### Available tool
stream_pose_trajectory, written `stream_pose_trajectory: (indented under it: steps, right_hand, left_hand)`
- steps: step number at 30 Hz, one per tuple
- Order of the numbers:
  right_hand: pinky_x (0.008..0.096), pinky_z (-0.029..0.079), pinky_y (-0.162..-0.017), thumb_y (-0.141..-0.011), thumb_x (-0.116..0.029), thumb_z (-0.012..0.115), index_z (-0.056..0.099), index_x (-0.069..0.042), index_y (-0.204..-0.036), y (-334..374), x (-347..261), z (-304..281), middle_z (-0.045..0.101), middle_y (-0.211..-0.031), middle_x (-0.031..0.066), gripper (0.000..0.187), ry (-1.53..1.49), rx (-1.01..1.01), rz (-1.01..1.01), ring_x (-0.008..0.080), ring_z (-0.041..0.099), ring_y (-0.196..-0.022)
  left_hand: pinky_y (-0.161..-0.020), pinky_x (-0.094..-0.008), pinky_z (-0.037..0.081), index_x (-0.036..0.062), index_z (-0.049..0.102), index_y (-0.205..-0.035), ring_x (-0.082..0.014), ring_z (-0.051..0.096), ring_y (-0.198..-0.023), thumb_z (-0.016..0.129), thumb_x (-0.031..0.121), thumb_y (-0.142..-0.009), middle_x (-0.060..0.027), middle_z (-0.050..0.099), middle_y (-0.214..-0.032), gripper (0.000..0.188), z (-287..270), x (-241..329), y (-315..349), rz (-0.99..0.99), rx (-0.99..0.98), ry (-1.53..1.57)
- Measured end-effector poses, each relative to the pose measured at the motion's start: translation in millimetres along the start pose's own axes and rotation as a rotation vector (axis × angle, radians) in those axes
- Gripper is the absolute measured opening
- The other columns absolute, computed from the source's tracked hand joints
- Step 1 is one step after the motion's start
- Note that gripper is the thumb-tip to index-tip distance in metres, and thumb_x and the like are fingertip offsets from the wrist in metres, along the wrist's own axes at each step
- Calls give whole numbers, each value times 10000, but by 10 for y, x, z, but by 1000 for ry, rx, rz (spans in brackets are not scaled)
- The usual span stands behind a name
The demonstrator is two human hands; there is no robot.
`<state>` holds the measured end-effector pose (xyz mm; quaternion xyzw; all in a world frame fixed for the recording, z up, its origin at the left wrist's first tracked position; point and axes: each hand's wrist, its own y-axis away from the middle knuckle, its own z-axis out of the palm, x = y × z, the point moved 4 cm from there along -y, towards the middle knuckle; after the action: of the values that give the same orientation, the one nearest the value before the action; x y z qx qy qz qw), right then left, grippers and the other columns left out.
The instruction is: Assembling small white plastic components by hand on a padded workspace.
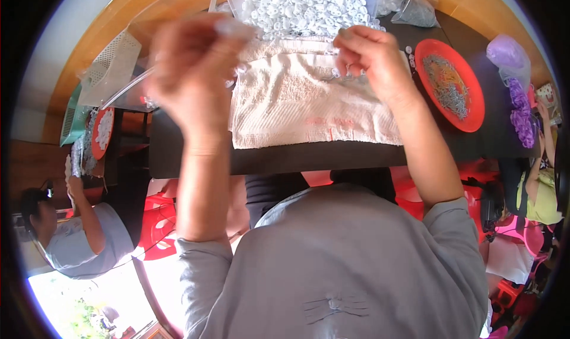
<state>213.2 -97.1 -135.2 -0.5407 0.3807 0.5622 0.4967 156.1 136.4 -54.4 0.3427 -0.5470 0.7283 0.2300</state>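
My left hand (193,72) is raised over the left end of the towel and smeared by motion. Its fingers look drawn together, with a blurred whitish thing (234,29) at the tips. Over the towel's far right part, my right hand (371,57) has its thumb and fingers pinched; what they grip is too small to make out. Small white pieces (336,73) show by its fingertips. Beneath both hands lies a cream towel (309,116). Just beyond it, a clear bin holds a heap of small white plastic pieces (303,9).
At right, a red plate (475,116) holds small metal pins; a purple bag (509,57) lies farther right. A white perforated basket (110,72) stands at left. The dark table (279,160) ends before my lap. Other people (89,238) sit left and right.
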Motion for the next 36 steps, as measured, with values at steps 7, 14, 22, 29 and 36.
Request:
stream_pose_trajectory:
  steps: [7, 14, 22, 29, 36]
  right_hand:
    - [234, 349, -504, -905, -246, 621, 616, 0, -853, -17, -89, -134, 484, -611, -13, 252, -91, 106, -15, 142, 563, -573]
    - [204, 329, -480, -875, -245, 653, 655, -32, -805, -28, -34, -122, 516, -605, -31, 224, 138, 163, -56, 70, 516, -525]
    - [210, 326, -469, -876, -214, 653, 645, -39, -785, -22, -25, -71, 531, -593, -26, 197, 274, 111, -75, 52, 486, -511]
    - [205, 393, -527, -866, -75, 636, 686, -28, -924, -45, 52, -42, 614, -709, -10, 90, 483, 44, -254, 33, 506, -610]
    - [220, 439, -567, -835, -67, 669, 694, -29, -972, 48, 28, 194, 675, -828, 33, 145, 286, -138, -225, 63, 600, -712]
  left_hand:
    - [-509, -208, 431, 20, 682, -850, -75, 558, -588, 745, 42, -777, -17, 648, -734, 99, -540, 40, -668, 251, 12, -804]
    - [-603, -315, 479, 18, 644, -820, -237, 612, -654, 697, 11, -739, -110, 622, -785, 97, 488, -764, 287, 81, -627, -519]
    - [-673, -381, 512, 18, 639, -785, -311, 646, -733, 690, 94, -734, -155, 652, -769, 105, 636, -1291, 372, -123, -812, -864]
    - [-482, -279, 430, -28, 636, -828, -137, 545, -576, 639, 54, -837, -70, 598, -674, 83, 520, -1166, 345, -798, -601, -86]
    - [-446, -236, 359, -16, 567, -959, -119, 484, -602, 590, 156, -926, -58, 559, -798, 177, 505, -1134, 512, -1039, -571, 488]
